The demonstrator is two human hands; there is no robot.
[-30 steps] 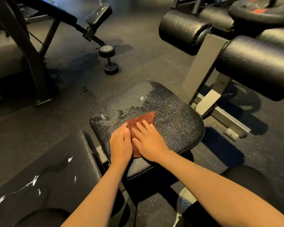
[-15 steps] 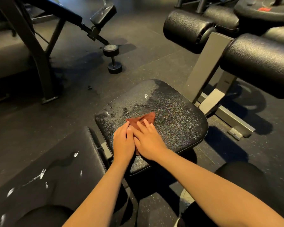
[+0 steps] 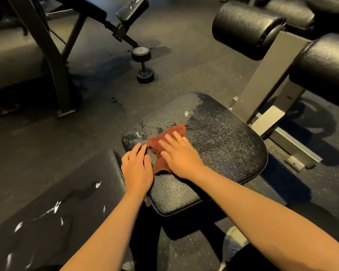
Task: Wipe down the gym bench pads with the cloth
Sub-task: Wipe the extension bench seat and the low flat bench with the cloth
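Note:
A black seat pad (image 3: 223,137) of the gym bench lies in front of me, with wet streaks on its far left part. A reddish-brown cloth (image 3: 165,138) lies on it near the left edge. My right hand (image 3: 177,154) presses flat on the cloth with fingers spread. My left hand (image 3: 137,167) rests flat on the pad's left edge beside the cloth, its fingertips at the cloth's corner. The long back pad (image 3: 53,202) lies at lower left, with wet patches and glints on it.
Two black roller pads (image 3: 243,28) (image 3: 325,65) stand on a grey metal post (image 3: 266,73) to the right. A dumbbell (image 3: 143,63) stands on the floor beyond the seat. Another bench frame (image 3: 47,55) fills the upper left. My shoe (image 3: 233,243) is below the seat.
My right hand has slid the cloth to the right and slightly away, so the hands that were side by side are now apart. The left hand stays at the pad's left edge.

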